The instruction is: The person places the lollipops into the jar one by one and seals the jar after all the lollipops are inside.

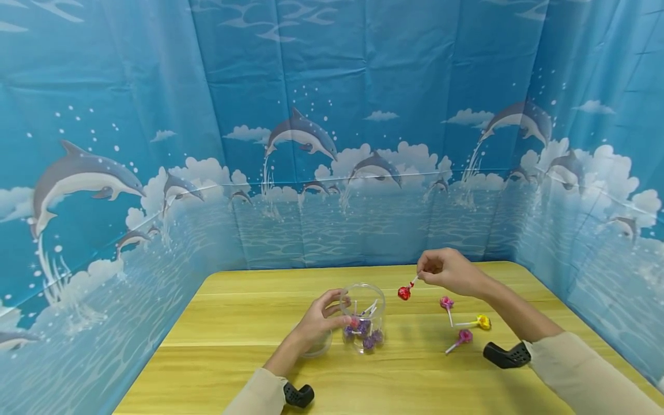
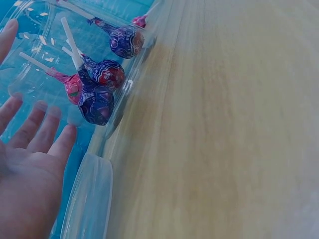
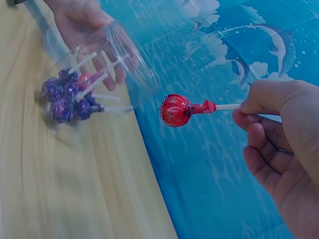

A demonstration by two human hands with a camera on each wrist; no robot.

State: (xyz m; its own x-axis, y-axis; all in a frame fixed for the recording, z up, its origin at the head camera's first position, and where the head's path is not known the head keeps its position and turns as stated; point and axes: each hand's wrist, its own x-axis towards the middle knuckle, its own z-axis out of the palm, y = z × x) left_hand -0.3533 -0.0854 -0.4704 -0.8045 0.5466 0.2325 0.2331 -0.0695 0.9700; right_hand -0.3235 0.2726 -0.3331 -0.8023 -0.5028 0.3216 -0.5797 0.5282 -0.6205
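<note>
Pinching the white stick of a red lollipop between thumb and fingertip of the right hand, curling the other fingers loosely toward the palm. Dangling the red candy end below and left of the right hand, in the air between both hands, near the jar but outside it. Cupping that clear jar with the left hand, spreading the fingers wide, setting thumb on its near side and fingers round its far side. Seeing through the wall, just right of the left hand: purple lollipops plus a pink one, lying low, sticks mostly up. Noting a clear round plastic piece under the left hand, partly hidden. Counting three loose on the wooden table, nearer the body than the right hand: pink lollipop, yellow lollipop, purplish-pink lollipop. Wearing beige sleeves and black wrist devices. Facing a blue dolphin curtain beyond both hands.
</note>
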